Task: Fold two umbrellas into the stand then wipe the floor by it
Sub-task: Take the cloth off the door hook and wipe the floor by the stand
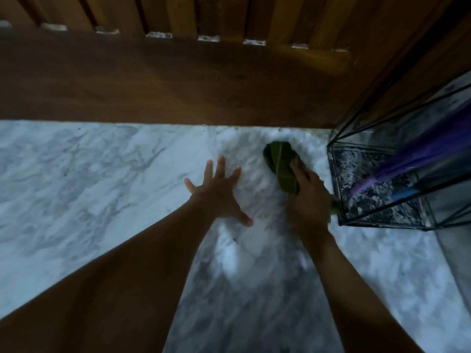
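1. Leftmost, the left hand (219, 197) lies spread flat on the marble floor (76, 174), holding nothing.
2. Beside it, the right hand (307, 200) clutches a green cloth (280, 164), its long axis pointing toward the wall edge.
3. Rightmost, the stand (377, 184) holds umbrellas (413, 159), just beside the cloth.

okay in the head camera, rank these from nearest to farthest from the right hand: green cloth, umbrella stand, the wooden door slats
1. green cloth: gripped in the right hand, on the marble floor.
2. umbrella stand: just to the hand's right.
3. wooden door slats: far off, at the top.
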Motion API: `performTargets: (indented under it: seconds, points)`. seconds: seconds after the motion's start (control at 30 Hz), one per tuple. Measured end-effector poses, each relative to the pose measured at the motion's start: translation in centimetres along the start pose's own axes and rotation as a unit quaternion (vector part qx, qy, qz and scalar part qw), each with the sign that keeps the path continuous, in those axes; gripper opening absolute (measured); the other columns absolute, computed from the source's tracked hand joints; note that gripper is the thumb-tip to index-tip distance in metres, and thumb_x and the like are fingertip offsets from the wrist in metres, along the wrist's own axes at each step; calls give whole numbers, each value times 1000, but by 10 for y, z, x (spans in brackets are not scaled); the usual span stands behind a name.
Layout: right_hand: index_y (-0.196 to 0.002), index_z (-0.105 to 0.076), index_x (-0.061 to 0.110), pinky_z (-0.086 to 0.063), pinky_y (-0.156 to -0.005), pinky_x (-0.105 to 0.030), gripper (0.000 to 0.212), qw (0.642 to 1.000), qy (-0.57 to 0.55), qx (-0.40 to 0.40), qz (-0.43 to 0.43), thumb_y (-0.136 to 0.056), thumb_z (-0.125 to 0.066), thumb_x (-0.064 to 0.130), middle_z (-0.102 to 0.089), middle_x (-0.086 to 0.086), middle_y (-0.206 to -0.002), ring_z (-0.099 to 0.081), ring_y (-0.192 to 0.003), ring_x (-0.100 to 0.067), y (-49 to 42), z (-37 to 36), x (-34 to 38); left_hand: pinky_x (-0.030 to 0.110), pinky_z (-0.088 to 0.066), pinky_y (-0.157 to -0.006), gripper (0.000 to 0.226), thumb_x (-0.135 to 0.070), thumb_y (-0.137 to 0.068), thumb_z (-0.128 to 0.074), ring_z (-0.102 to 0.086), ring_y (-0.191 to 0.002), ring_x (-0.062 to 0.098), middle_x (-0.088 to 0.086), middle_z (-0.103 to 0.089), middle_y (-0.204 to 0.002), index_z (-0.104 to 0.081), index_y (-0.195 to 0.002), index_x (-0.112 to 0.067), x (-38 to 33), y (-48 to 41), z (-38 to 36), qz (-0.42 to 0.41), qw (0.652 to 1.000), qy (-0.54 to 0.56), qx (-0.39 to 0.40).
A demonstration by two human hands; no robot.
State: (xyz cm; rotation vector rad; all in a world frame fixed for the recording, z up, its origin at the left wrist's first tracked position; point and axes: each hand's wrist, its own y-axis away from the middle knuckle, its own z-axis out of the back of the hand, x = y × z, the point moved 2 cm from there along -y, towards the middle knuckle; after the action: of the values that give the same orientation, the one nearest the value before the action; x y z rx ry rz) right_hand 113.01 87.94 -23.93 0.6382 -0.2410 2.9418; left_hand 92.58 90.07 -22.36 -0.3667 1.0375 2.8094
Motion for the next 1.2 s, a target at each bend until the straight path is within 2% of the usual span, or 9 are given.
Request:
performTargets:
  seconds: [0.1,0.2,0.3,0.47,0.77,0.87,0.97,1.07,1.2]
  points:
    - [-146,-50,19,-47,-102,-51,63,1000,-10,-7,-2,-87,-53,-3,-51,-19,-144,-53,-126,-41,-2,0,-6,78,-1,-106,139,-70,-49,-81,31,-144,27,-1,34,-157,8,-152,-41,0,0,0,1,1000,6,-3]
    - [-148,-45,18,-46,-94,-48,57,995,59,-34,-68,-93,-48,5,-50,-23,-135,-50,-117,-43,-46,-4,-11,78,1,-106,140,-69,-49,-82,32,-144,27,-2,34,-157,8,-152,-42,0,0,-1,0,1000,11,-7]
    - [-149,-38,15,-44,-94,-50,53,983,116,-35,-135,-97,-47,13,-41,-21,-145,-42,-127,-42,-80,-7,-2,78,1,-106,139,-68,-50,-82,32,-144,26,-2,34,-157,8,-152,-42,0,-1,-1,-2,1000,17,-6]
    - [-151,-35,18,-44,-93,-45,59,981,170,22,-88,-94,-49,15,-42,-16,-146,-43,-125,-40,-68,-9,-3,78,3,-105,140,-70,-49,-81,32,-144,26,-3,35,-157,9,-152,-43,1,-1,0,-1,1000,12,1]
    - [-141,-54,22,-49,-87,-44,61,997,13,43,-64,-81,-67,18,-59,-15,-128,-55,-105,-38,79,8,23,76,-4,-106,138,-74,-49,-79,25,-147,28,-3,32,-158,8,-152,-44,-3,4,3,29,999,-28,-7]
    - [-134,-62,19,-53,-80,-47,57,998,4,14,-59,-77,-69,16,-65,-17,-118,-61,-95,-40,124,26,1,69,-14,-113,134,-65,-53,-83,12,-149,37,10,19,-162,-4,-156,-31,-18,3,8,46,997,-59,-8]
    - [-139,-58,20,-51,-85,-47,59,996,8,6,-86,-80,-60,17,-63,-15,-125,-58,-101,-39,157,54,-48,64,-20,-113,95,-46,-68,-82,-5,-148,38,14,-9,-161,-34,-147,-25,-50,14,5,43,993,-106,-29]
    - [-140,-57,22,-53,-82,-44,66,990,36,-28,-135,-75,-65,13,-63,-14,-126,-58,-103,-40,169,85,-101,64,-12,-115,79,-41,-83,-68,4,-151,32,9,-3,-163,-28,-150,-30,-96,33,-20,-11,989,-140,-39]
    - [-141,-55,24,-49,-85,-44,62,974,51,-60,-214,-80,-60,20,-60,-17,-127,-56,-106,-41,161,126,-177,56,-19,-117,80,-51,-85,-61,-8,-149,29,9,-7,-163,-23,-152,-31,-147,56,-65,-92,990,-99,-40]
